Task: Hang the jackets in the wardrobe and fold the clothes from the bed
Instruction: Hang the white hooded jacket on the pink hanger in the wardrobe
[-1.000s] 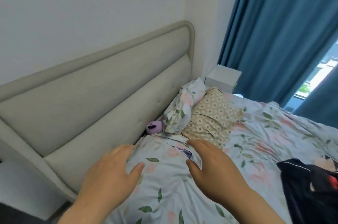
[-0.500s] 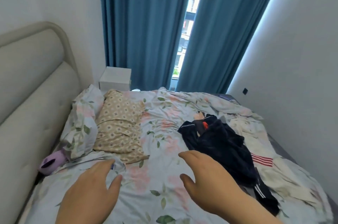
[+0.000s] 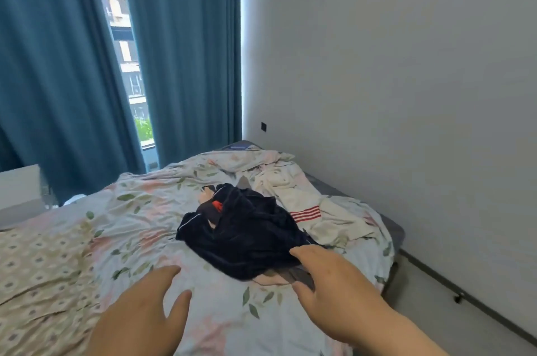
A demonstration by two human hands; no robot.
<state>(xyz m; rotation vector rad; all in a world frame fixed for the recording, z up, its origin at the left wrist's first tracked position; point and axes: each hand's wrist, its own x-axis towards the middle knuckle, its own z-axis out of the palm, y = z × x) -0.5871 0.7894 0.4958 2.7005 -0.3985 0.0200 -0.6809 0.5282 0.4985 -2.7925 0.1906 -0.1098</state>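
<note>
The right hand is held spread and empty, fingertips at the near end of the navy garment; the left hand, likewise spread and empty, is seen farther off over the bed. The garment is heaped mid-bed, its long axis running obliquely toward the far edge, so the right hand is judged nearer.

I am looking into a bedroom in a home. A bed fills most of my view, spread with a rumpled floral duvet cover, with a patterned pillow at the left. A white bedside cabinet stands just beside it. Long teal curtains hang parted over a window, through which I see apartment blocks and greenery. Loose clothes lie on the bedding: a navy garment and a white garment with red stripes.
</note>
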